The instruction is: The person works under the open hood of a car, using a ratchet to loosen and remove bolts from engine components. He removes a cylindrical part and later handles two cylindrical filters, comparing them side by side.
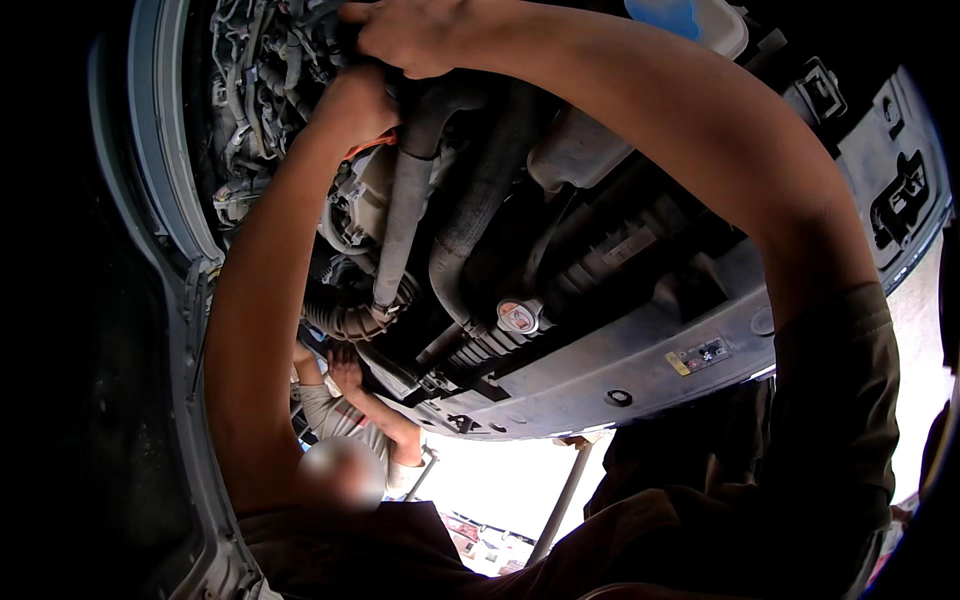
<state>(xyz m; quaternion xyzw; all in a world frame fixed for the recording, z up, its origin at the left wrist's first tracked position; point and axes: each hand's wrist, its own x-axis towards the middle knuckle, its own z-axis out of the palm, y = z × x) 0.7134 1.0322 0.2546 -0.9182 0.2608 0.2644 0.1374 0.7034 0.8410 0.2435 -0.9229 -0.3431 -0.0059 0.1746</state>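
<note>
Both my hands are deep in a car's engine bay, at the upper part of the head view. My left hand (361, 104) is curled into a fist-like shape beside the dark hoses; its fingertips are hidden. Just beyond it, my right hand (408, 38) bends inward with fingers curled, one reaching toward a dark gap. Whatever either hand grips is lost in shadow. An orange-red part (372, 146) shows right below my left hand. Close by runs a thick grey hose (408, 210), ending near a ribbed duct (352, 320).
A radiator cap (519, 317) sits on the radiator by the front panel (600, 385). A pale reservoir (575, 150) lies under my right forearm. Wiring and pipes (260, 80) crowd the left side. Another person (350, 415) stands at the car's side, a hand on its edge.
</note>
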